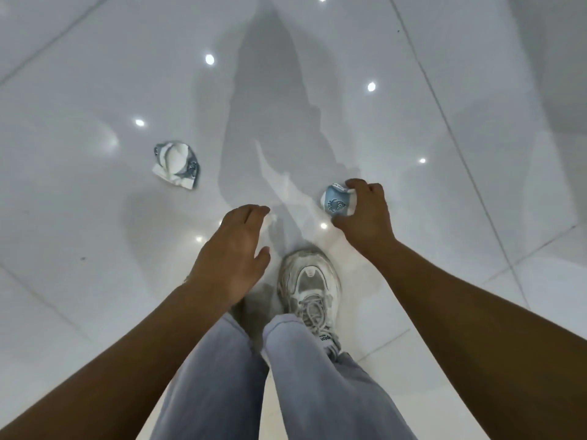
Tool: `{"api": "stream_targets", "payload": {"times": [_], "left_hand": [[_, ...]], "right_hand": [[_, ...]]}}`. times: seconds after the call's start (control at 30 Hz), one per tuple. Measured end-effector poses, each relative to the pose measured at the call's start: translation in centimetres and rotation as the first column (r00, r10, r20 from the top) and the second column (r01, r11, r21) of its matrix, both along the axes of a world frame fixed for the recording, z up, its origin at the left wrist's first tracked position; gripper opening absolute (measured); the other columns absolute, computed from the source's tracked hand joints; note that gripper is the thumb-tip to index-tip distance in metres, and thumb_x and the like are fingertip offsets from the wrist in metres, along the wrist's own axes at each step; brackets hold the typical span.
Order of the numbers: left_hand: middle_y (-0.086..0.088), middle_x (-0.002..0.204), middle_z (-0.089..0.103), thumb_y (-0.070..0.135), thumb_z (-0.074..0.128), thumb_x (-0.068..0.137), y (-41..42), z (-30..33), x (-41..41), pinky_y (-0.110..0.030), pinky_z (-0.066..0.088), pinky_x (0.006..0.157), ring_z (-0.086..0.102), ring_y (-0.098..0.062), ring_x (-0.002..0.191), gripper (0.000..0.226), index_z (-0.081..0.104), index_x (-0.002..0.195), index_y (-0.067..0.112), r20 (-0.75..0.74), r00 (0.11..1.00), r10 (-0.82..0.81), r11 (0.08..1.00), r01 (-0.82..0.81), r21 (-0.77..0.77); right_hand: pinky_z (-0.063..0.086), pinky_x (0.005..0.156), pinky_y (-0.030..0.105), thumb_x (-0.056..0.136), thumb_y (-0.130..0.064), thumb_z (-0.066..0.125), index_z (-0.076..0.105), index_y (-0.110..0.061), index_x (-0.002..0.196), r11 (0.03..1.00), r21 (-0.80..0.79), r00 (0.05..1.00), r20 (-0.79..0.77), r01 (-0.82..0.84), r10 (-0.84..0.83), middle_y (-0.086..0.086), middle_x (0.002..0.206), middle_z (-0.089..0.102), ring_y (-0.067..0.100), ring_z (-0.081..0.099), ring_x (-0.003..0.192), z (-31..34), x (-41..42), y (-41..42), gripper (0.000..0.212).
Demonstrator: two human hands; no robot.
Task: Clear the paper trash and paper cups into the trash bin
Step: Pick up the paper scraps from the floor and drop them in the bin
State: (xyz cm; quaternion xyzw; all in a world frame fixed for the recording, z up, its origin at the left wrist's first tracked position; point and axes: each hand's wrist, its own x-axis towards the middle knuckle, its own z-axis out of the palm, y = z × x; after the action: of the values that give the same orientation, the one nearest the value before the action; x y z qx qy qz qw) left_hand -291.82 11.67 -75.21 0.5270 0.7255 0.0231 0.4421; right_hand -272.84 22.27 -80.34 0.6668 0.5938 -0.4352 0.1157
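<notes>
From the head view, the right hand (365,214) at centre right of the frame curls its fingers round a crumpled blue-and-white printed paper cup (337,203), while the left hand (235,249) at centre hangs over the glossy white tiled floor (95,74) with fingers loosely bent, holding nothing I can see. A second crushed white-and-blue paper cup (176,164) lies flattened at middle left, up and left of the left hand, which is nearer, and well apart from the worn white sneaker (309,281). No trash bin is in sight.

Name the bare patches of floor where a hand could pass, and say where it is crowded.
Bare tile lies between the crushed cup and the left hand, and beyond the right hand. Crowded: around the shoe, between both hands, where the right grips the blue cup.
</notes>
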Motion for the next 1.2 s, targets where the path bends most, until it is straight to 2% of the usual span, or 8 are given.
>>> {"api": "stream_targets", "payload": {"times": [0.07,0.27,0.47,0.6,0.7,0.83,1.0,1.2], "left_hand": [[0.003,0.149,0.032,0.025,0.060,0.090,0.1,1.3,-0.2,-0.025,0.037,0.102,0.031,-0.013,0.136,0.065,0.028,0.145,0.021,-0.012,1.000,-0.015,1.000,0.015,-0.003],[-0.002,0.151,0.031,0.021,0.072,0.080,-0.3,6.4,-2.1,-0.025,0.032,0.106,0.026,-0.016,0.139,0.081,0.028,0.147,0.015,0.042,0.999,-0.025,1.000,0.025,-0.012],[0.000,0.136,0.048,0.020,0.064,0.082,-2.4,11.4,-4.2,-0.018,0.035,0.090,0.037,-0.015,0.128,0.067,0.038,0.143,0.014,0.036,0.999,-0.029,1.000,0.029,0.007],[0.004,0.124,0.051,0.026,0.059,0.085,-3.8,13.0,-5.6,-0.020,0.039,0.078,0.040,-0.013,0.118,0.057,0.041,0.139,0.018,-0.020,1.000,0.022,0.999,-0.023,-0.036],[0.004,0.125,0.051,0.030,0.061,0.087,-5.5,13.1,-6.9,-0.024,0.044,0.084,0.042,-0.014,0.117,0.053,0.041,0.136,0.021,-0.109,0.992,0.063,0.994,-0.072,-0.080],[0.002,0.116,0.054,0.032,0.068,0.082,-8.0,11.3,-9.3,-0.029,0.046,0.079,0.046,-0.016,0.109,0.048,0.048,0.125,0.021,-0.201,0.924,0.325,0.931,-0.350,-0.106],[-0.003,0.110,0.056,0.028,0.070,0.079,-10.7,6.5,-12.2,-0.038,0.048,0.076,0.047,-0.021,0.104,0.051,0.050,0.125,0.016,-0.209,0.856,0.473,0.865,-0.496,-0.073],[-0.004,0.112,0.057,0.028,0.072,0.079,-13.3,-0.9,-12.9,-0.033,0.044,0.078,0.049,-0.021,0.102,0.053,0.051,0.126,0.014,-0.132,0.849,0.512,0.851,-0.522,-0.058]], "right_hand": [[0.031,0.075,0.012,0.072,-0.010,0.077,0.049,-0.017,0.131,0.994,-0.089,0.997,-0.050,0.057,-0.061,0.009,0.123,0.044,0.019,0.052,0.102,2.1,-2.0,-1.1,0.066],[0.046,0.099,0.031,0.071,-0.018,0.084,0.042,-0.024,0.138,0.899,-0.434,0.955,-0.238,0.059,-0.177,0.003,0.129,0.052,0.020,0.055,0.114,10.8,-8.4,-3.5,0.080],[0.040,0.059,0.002,0.076,-0.006,0.075,0.028,-0.022,0.147,0.817,-0.563,0.943,-0.322,-0.121,-0.083,-0.008,0.115,0.046,0.007,0.047,0.098,16.4,-11.9,-4.5,0.086],[0.050,0.093,0.030,0.074,-0.011,0.078,0.032,-0.022,0.146,0.779,-0.604,0.950,-0.312,-0.169,-0.035,0.000,0.129,0.051,0.020,0.055,0.114,17.7,-13.6,-5.2,0.086],[0.050,0.093,0.032,0.073,-0.027,0.083,0.039,-0.028,0.141,0.763,-0.615,0.954,-0.300,-0.198,0.006,-0.002,0.127,0.052,0.019,0.056,0.114,17.3,-14.8,-5.7,0.082],[0.045,0.070,0.017,0.074,-0.035,0.082,0.047,-0.027,0.133,0.815,-0.542,0.963,-0.263,-0.204,0.066,0.000,0.126,0.053,0.013,0.055,0.103,15.0,-16.1,-5.6,0.069],[0.044,0.096,0.033,0.080,-0.027,0.076,0.048,-0.019,0.132,0.918,-0.209,0.939,-0.143,-0.337,0.312,0.008,0.128,0.052,0.023,0.053,0.117,8.9,-19.0,-4.4,0.060],[0.034,0.103,0.033,0.079,-0.025,0.074,0.029,-0.021,0.147,0.846,0.099,0.845,-0.069,-0.523,0.531,0.007,0.151,0.026,0.031,0.030,0.133,-0.7,-24.1,-4.1,0.081]]}}
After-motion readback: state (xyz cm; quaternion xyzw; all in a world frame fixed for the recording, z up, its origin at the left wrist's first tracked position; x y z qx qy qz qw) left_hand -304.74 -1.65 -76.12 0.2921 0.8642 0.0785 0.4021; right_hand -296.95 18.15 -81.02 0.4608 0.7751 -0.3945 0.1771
